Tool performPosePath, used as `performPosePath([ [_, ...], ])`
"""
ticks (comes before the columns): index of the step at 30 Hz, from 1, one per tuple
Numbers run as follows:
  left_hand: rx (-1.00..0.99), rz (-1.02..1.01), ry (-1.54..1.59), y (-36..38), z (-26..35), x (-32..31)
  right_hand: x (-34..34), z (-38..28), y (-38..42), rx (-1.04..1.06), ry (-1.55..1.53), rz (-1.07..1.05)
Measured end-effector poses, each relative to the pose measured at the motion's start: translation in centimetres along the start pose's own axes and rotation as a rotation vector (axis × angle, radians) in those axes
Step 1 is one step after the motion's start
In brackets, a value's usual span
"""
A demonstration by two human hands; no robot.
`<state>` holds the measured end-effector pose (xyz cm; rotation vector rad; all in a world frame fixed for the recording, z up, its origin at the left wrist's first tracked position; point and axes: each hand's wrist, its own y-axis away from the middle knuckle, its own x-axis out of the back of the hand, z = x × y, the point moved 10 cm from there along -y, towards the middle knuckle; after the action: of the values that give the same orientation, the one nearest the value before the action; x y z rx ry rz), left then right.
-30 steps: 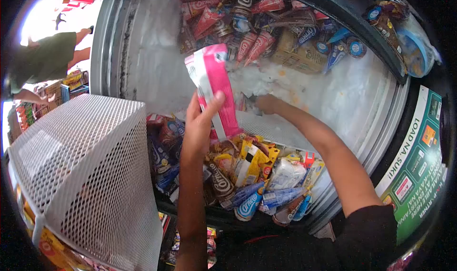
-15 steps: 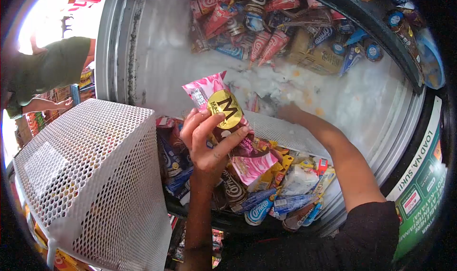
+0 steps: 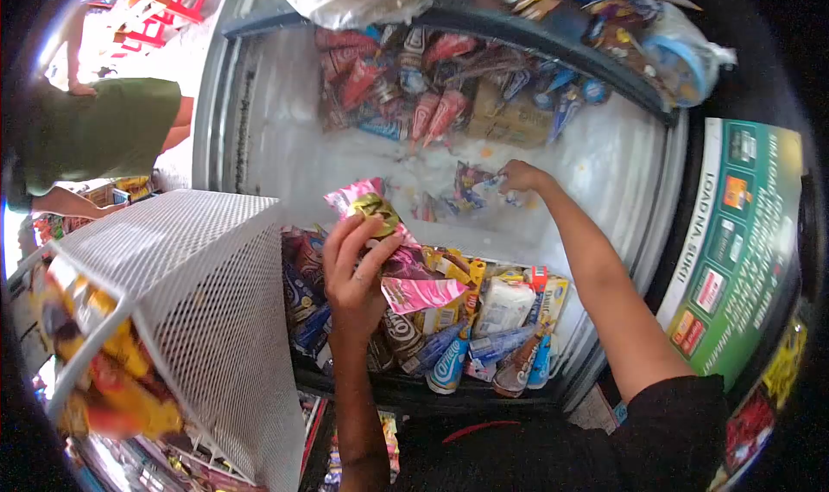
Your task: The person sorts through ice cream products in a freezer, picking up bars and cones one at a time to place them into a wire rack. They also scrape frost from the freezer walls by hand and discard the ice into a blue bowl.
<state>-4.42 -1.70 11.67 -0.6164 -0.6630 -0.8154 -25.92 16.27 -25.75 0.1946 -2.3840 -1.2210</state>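
Note:
In my left hand [image 3: 352, 272] is a pink and brown Magnum ice cream pack [image 3: 423, 294] with a gold emblem, gripped between thumb and fingers above the freezer's near compartment. My right hand [image 3: 523, 177] reaches down to the frosty freezer floor [image 3: 302, 168]. Its fingers close on one end of a small dark wrapped ice cream [image 3: 471, 186] with white and blue parts. Below my left hand lie packed ice creams, among them a blue Cornetto cone [image 3: 447, 364] and a white pack [image 3: 506, 305].
Red and blue cones lie around a cardboard box [image 3: 509, 120] at the freezer's far side. A dark frame bar [image 3: 553, 38] crosses there, with bagged goods beyond it. A white mesh basket [image 3: 220, 319] stands left; a person in green shorts [image 3: 129, 125] is behind it.
My right hand now has a dark wrapped ice cream raised into view from the frost. The Magnum pack has tilted and come slightly lower in my left hand. The camera view has shifted.

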Motion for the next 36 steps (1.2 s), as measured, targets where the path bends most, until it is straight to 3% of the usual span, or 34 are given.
performPosePath([
  [1,-0.021,0.017,0.002,0.0,0.8,0.7,1.4,-0.3,2.0,-0.106,-0.292,0.024],
  [5,-0.12,-0.047,-0.027,0.9,4.6,2.5,3.8,-3.5,8.3,-0.136,-0.543,0.192],
  [7,-0.084,-0.105,-0.013,1.9,5.2,3.0,4.1,-6.4,10.5,0.033,-0.836,0.163],
  [11,0.166,-0.017,0.262,4.6,6.2,6.1,5.5,-14.9,20.1,0.235,-0.916,0.17],
  [13,0.113,0.006,0.28,6.5,7.0,7.4,4.5,-18.7,24.5,0.316,-0.903,0.118],
  [15,0.444,0.045,0.922,9.3,6.3,7.4,3.6,-23.3,28.6,0.548,-0.701,0.172],
  [16,0.574,-0.04,0.983,11.4,4.8,6.1,2.5,-24.6,29.8,0.559,-0.668,0.148],
  [17,0.582,-0.021,0.974,12.9,4.2,6.1,1.0,-25.9,31.0,0.568,-0.662,0.129],
  [19,0.722,0.031,1.469,15.5,4.2,4.7,-1.4,-29.0,33.3,0.608,-0.491,0.177],
  [20,0.623,0.092,1.583,16.0,4.4,4.8,-2.3,-31.7,34.6,0.796,-0.142,0.256],
  [21,0.565,0.095,1.55,16.2,5.1,5.3,-3.2,-33.1,34.9,0.826,-0.13,0.239],
  [23,0.625,0.122,1.541,17.7,4.2,5.1,-6.4,-33.9,34.9,0.713,-0.002,0.118],
  [25,0.641,0.165,1.589,18.6,3.7,5.0,-7.4,-34.5,34.9,0.716,0.063,0.137],
  [28,0.681,0.257,1.836,20.1,3.2,4.3,-7.7,-35.5,36.7,0.563,0.297,0.071],
  [32,0.521,0.208,2.025,20.0,3.6,4.3,-6.2,-37.1,37.9,0.639,0.02,0.08],
  [33,0.484,0.216,2.025,19.9,3.7,4.5,-6.6,-37.7,37.7,0.664,0.049,0.053],
  [35,0.499,0.185,1.921,19.6,4.3,5.3,-5.6,-38.6,37.9,0.787,-0.166,0.1],
  [36,0.491,0.215,1.924,19.5,4.0,5.7,-5.7,-37.8,36.9,0.804,-0.29,0.01],
])
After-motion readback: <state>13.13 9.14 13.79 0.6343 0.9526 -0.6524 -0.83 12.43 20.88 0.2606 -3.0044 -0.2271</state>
